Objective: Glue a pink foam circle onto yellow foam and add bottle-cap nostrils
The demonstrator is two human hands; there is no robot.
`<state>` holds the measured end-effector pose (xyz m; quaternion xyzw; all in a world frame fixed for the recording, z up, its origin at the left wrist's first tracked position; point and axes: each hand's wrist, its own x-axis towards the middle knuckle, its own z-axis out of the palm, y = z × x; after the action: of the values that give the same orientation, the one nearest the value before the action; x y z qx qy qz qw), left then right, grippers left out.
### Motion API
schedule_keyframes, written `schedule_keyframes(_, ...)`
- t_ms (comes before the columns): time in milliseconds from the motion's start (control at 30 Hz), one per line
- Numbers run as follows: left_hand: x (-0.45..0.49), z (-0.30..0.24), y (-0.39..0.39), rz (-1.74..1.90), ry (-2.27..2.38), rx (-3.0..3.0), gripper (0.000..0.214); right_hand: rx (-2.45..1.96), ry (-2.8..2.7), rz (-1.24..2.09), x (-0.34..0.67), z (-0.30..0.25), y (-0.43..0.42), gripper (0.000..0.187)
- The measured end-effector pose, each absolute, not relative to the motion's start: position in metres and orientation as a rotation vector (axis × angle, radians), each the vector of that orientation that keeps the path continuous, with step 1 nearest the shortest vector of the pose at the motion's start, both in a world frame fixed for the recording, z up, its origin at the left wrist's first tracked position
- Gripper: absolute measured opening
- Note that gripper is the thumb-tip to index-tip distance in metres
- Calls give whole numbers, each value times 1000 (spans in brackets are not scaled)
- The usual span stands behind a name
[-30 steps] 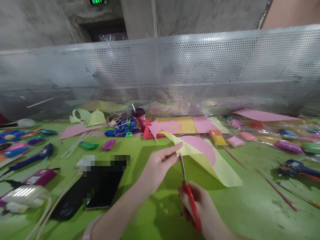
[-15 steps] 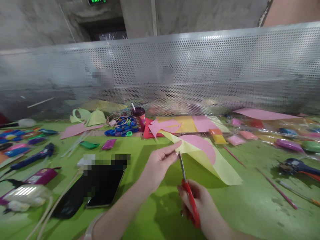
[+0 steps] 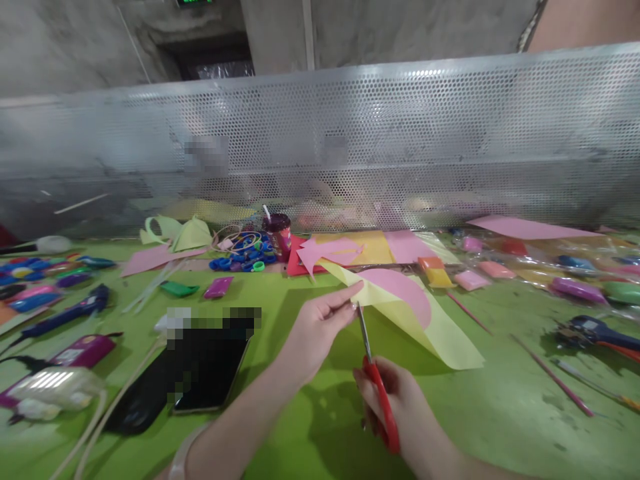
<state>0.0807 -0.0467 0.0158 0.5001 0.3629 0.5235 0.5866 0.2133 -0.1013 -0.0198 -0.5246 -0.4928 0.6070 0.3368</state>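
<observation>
My left hand [image 3: 320, 327] pinches a pale yellow sheet of paper [image 3: 445, 340] between thumb and fingers, holding it above the green table. A rounded pink paper piece [image 3: 400, 288] lies against the yellow sheet, partly covered by its folded-over strip. My right hand [image 3: 400, 407] is wrapped round the red handles of a pair of scissors [image 3: 383, 400]. The scissors point up and away, their blades close together, with the tips at the yellow paper's edge just below my left fingertips. Whether the paper lies between the blades I cannot tell.
A black phone [image 3: 213, 370] lies left of my arm, near a power strip [image 3: 55, 390] with cables. Behind are a purple cup [image 3: 280, 237], blue rings [image 3: 245, 252] and coloured paper [image 3: 375, 248]. Clay packets [image 3: 580, 291] and wire strippers [image 3: 595, 331] lie right. A perforated metal panel [image 3: 350, 133] stands behind.
Almost nothing differs. Both hands, the yellow paper and the scissors stay in nearly the same place, with only a very slight shift of the right hand.
</observation>
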Motion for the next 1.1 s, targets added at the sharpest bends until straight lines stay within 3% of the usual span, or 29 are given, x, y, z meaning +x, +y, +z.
schedule_keyframes(1100, 67, 22, -35, 1194, 985, 1246, 38, -1293, -1404, 1632, 221, -18, -99, 31)
